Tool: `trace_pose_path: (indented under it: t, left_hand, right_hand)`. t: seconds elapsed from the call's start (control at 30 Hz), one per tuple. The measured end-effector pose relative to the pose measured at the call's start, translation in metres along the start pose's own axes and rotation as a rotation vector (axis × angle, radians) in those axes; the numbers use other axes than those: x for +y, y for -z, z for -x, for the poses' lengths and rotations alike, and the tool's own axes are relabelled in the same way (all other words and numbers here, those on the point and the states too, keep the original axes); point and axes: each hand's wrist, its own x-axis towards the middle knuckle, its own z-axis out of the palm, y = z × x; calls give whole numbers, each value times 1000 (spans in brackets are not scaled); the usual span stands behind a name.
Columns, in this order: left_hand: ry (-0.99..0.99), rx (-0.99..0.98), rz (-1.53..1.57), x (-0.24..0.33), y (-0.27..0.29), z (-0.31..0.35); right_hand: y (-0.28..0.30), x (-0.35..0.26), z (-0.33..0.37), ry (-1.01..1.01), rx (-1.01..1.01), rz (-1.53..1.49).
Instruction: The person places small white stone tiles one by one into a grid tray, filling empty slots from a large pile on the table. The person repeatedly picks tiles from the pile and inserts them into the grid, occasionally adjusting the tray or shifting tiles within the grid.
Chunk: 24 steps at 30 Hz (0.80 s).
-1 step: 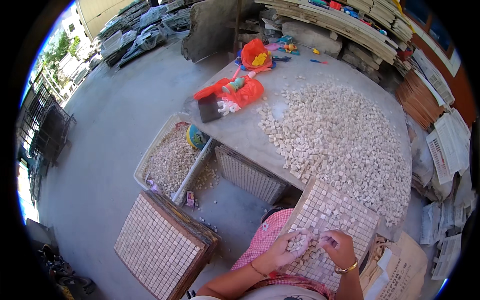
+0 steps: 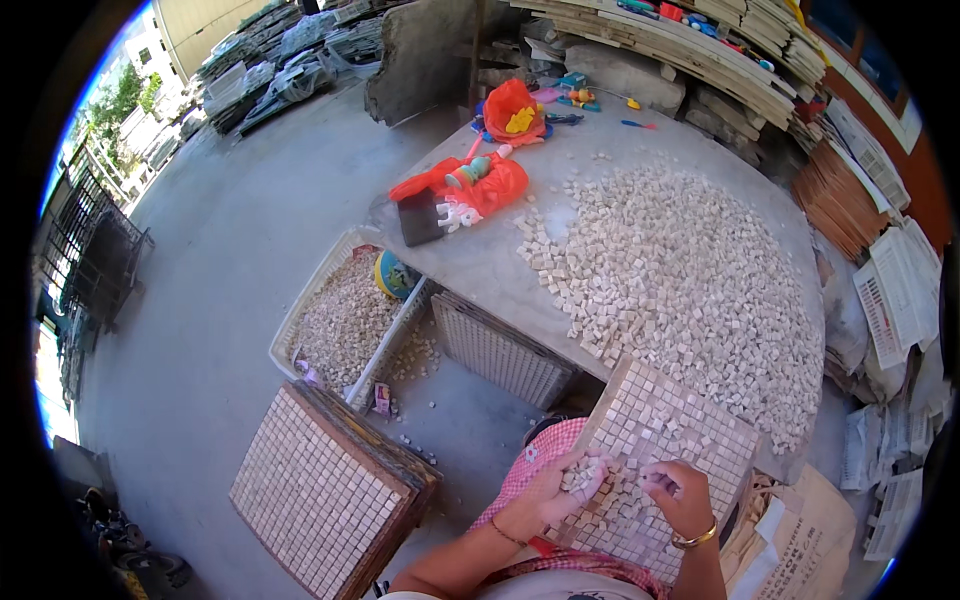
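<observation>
Head camera view: at the lower centre of the frame, the left hand [image 2: 560, 492] is cupped, half curled around a small heap of pale cubes [image 2: 584, 474]. Just to its right, the right hand [image 2: 684, 498] is bent inward, its thumb and fingertips drawn close together above the tile board [image 2: 722, 442]; whether a cube is pinched there cannot be told. A gold bangle [image 2: 693, 539] circles the right wrist.

The tile board sits tilted at the lower right of centre, by the near edge of the grey table [image 2: 480, 258]. Square tiles stand in rows over much of it, with gaps and jumbled pieces around its middle, near both hands. A broad spread of loose cubes [image 2: 680, 270] covers the table's right part, and red plastic bags [image 2: 500, 188] with toys lie at the upper centre.

Left of the table, a white crate [image 2: 281, 335] holds more small stones and a blue-and-yellow ball [image 2: 393, 274]. At the lower left, a stack of tiled panels [image 2: 315, 490] leans at a slant.
</observation>
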Motion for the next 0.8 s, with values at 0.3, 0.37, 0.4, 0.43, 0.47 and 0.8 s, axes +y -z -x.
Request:
trace_pose_path:
  t: [0.3, 0.37, 0.4, 0.43, 0.47, 0.8]
  left_hand:
    - [-1147, 287, -619, 325, -9, 93]
    - [-1110, 418, -448, 310, -47, 82]
    - [-1050, 427, -420, 290, -63, 79]
    - [-996, 438, -388, 271, -78, 79]
    - [-945, 388, -557, 253, -69, 70]
    - [-856, -144, -2193, 3, -64, -56]
  right_hand:
    - [12, 33, 28, -49, 16, -53]
    - [13, 31, 35, -91, 76, -95]
    - [14, 33, 38, -96, 69, -82]
    - [13, 37, 41, -108, 63, -67]
    - [12, 42, 46, -129, 62, -49]
    - [4, 65, 59, -53, -19, 116]
